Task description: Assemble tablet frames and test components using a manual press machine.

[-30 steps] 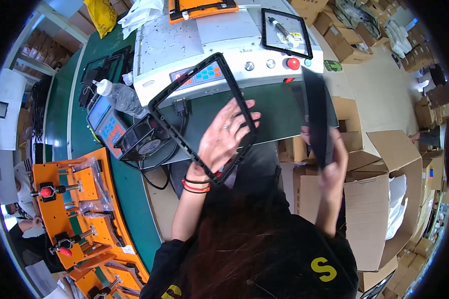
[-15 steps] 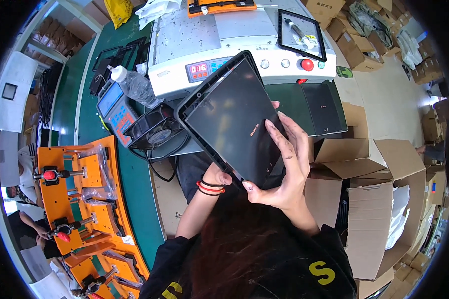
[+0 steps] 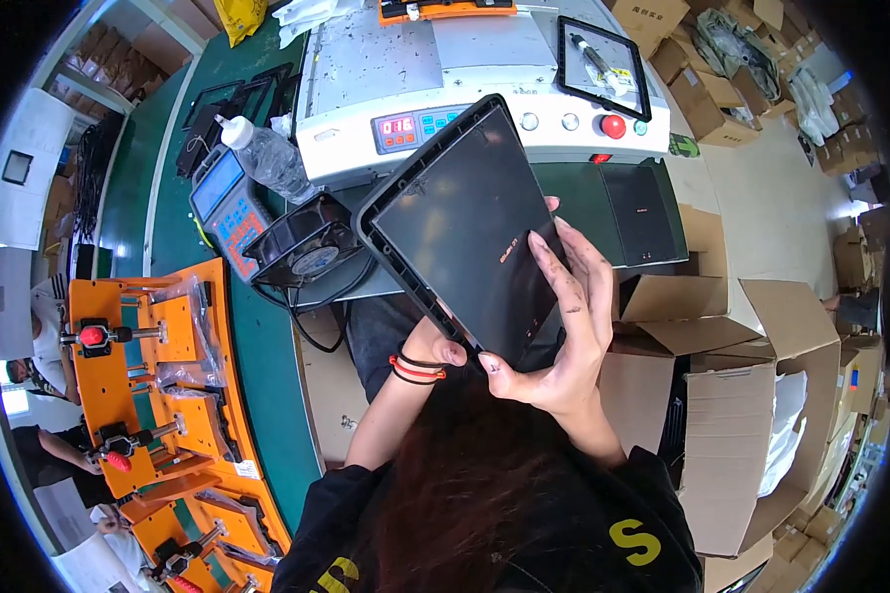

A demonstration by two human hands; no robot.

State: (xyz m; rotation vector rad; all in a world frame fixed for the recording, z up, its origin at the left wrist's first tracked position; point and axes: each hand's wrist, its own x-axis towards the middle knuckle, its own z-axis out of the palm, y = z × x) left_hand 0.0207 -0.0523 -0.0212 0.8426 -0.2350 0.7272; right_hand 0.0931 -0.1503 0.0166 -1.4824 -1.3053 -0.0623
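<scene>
A flat black panel (image 3: pixel 455 222) with small orange markings lies inside a black plastic frame (image 3: pixel 402 274), held tilted in front of me. My left hand (image 3: pixel 435 346) grips the frame's lower left edge, thumb at the side and the other fingers hidden behind. With my right hand (image 3: pixel 567 341) I hold the lower right part, thumb at the bottom corner and smudged fingers laid over the panel's right edge. Behind them stands a white machine (image 3: pixel 341 148) with a lit red display and a red button (image 3: pixel 613 126).
Left of the machine are a clear bottle (image 3: pixel 272 158), a blue-grey keypad device (image 3: pixel 222 212) and a black fan (image 3: pixel 311 247). Orange clamp fixtures (image 3: pixel 119 385) stand at left. Another black panel (image 3: pixel 638 212) lies at right, above open cardboard boxes (image 3: pixel 727 455). A black frame (image 3: pixel 648 99) rests on the machine.
The panel's upper left edge, slightly raised before, now sits flatter within the frame. Both hands keep nearly the same grip. The view has shifted slightly.
</scene>
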